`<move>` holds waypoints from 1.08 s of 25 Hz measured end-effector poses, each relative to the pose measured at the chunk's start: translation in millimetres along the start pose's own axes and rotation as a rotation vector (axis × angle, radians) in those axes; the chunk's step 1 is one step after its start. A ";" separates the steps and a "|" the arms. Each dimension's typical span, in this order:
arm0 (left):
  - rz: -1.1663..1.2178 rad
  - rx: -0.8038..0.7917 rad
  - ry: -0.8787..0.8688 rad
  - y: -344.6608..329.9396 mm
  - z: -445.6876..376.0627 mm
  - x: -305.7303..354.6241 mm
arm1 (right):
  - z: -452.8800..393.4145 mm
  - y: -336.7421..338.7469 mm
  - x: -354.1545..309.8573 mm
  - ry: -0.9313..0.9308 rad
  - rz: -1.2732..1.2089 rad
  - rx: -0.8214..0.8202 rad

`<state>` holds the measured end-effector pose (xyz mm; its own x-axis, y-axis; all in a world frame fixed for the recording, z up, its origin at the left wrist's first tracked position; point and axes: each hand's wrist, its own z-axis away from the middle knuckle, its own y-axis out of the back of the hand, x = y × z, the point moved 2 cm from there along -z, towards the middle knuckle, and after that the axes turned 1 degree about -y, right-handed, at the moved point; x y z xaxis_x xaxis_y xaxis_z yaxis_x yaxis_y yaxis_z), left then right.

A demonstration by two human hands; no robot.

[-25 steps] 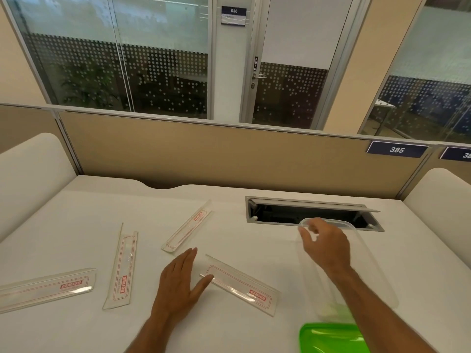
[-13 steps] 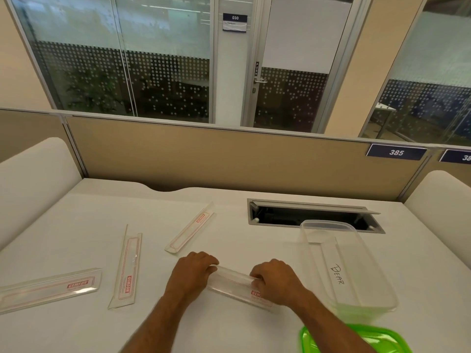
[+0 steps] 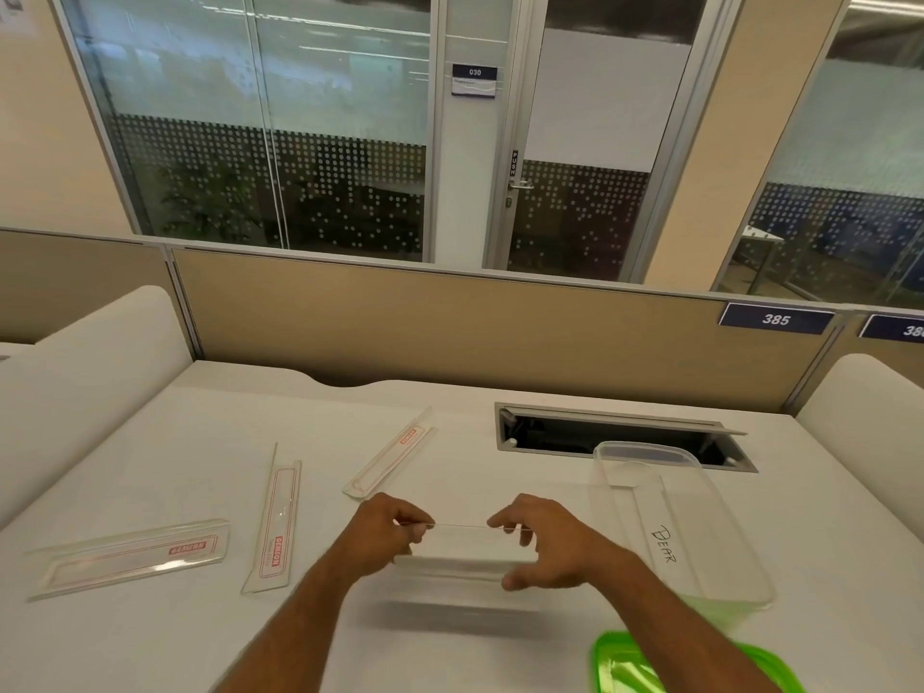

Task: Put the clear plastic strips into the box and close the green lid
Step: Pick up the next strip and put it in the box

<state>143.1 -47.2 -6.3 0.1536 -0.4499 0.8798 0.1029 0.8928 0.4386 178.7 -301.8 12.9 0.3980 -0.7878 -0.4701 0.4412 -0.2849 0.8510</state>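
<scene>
So we've got one clear strip (image 3: 462, 547) up off the white desk (image 3: 150, 637), held between both hands. Our left hand (image 3: 387, 535) has its fingers curled round the left end, pinching the top edge, and our right hand (image 3: 542, 540) grips the right end with fingers on top and thumb underneath. The strip sits roughly level, lengthwise left to right, with its shadow on the desk just below it.

The clear box (image 3: 700, 532) stands open just to the right of our right hand, not touching it as far as we can tell. It has a white label with "DEAR" handwritten on it. The green lid (image 3: 650, 667) lies off the box at the bottom right corner, partly cut off by the frame edge and our right forearm.

Three more strips lie flat on the desk to the left: the far-left strip (image 3: 130, 557) lying almost sideways, the middle strip (image 3: 275, 522) running away from us, and the back strip (image 3: 390, 455) angled up toward the partition. All three have red printed outlines and are well apart from each other and from the box.

Behind the box there's an open cable hatch (image 3: 620, 437) in the desk, and the tan partition (image 3: 450, 322) carries a "385" tag (image 3: 776, 319).
</scene>
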 end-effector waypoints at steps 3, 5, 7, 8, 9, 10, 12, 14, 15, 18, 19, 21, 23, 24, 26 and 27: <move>0.194 0.008 0.112 3.8 14.8 3.1 | 4.3 5.6 -5.5 -0.031 -0.079 0.039; 0.386 0.039 0.194 4.3 24.2 4.5 | 8.4 6.2 -7.1 -0.073 -0.145 0.035; 0.460 0.055 0.246 2.2 32.0 5.3 | 12.7 4.7 -10.0 -0.095 -0.177 0.018; 0.468 0.063 0.262 0.4 34.3 5.3 | 14.4 4.3 -12.3 -0.100 -0.184 0.016; 0.485 0.075 0.275 -1.4 36.0 6.0 | 15.8 4.5 -14.9 -0.100 -0.193 0.018; 0.519 0.091 0.281 -2.7 37.4 7.1 | 17.7 5.3 -17.6 -0.101 -0.204 0.022; 0.626 0.133 0.259 -5.4 40.0 12.8 | 20.8 7.1 -22.7 -0.114 -0.245 0.024; 0.734 0.168 0.192 -8.3 41.6 21.1 | 22.1 7.2 -26.8 -0.158 -0.307 0.020; 0.762 0.170 0.152 -10.9 42.5 26.4 | 22.2 6.6 -29.6 -0.186 -0.342 0.024; 0.681 0.115 0.088 -25.7 46.2 46.0 | 19.3 1.9 -42.0 -0.231 -0.494 0.074; 0.623 0.093 0.089 -33.9 47.0 52.3 | 17.3 -0.4 -46.5 -0.237 -0.556 0.108; 0.541 0.098 0.092 -51.5 47.0 62.8 | 14.1 -5.9 -55.0 -0.235 -0.665 0.186; 0.500 0.186 0.103 -62.7 45.6 68.8 | 12.7 -11.0 -59.8 -0.228 -0.737 0.238; 0.472 0.231 0.109 -64.0 44.1 69.9 | 12.2 -12.7 -60.3 -0.219 -0.751 0.236; 0.390 0.283 0.086 -59.9 41.2 68.3 | 12.3 -12.1 -58.5 -0.186 -0.754 0.172; 0.342 0.292 0.060 -55.7 40.3 66.8 | 12.8 -9.2 -56.4 -0.169 -0.772 0.141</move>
<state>108.1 -126.1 35.5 0.1884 -0.1205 0.9747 -0.2439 0.9556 0.1652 141.9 -261.8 34.6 -0.1100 -0.4092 -0.9058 0.4321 -0.8404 0.3271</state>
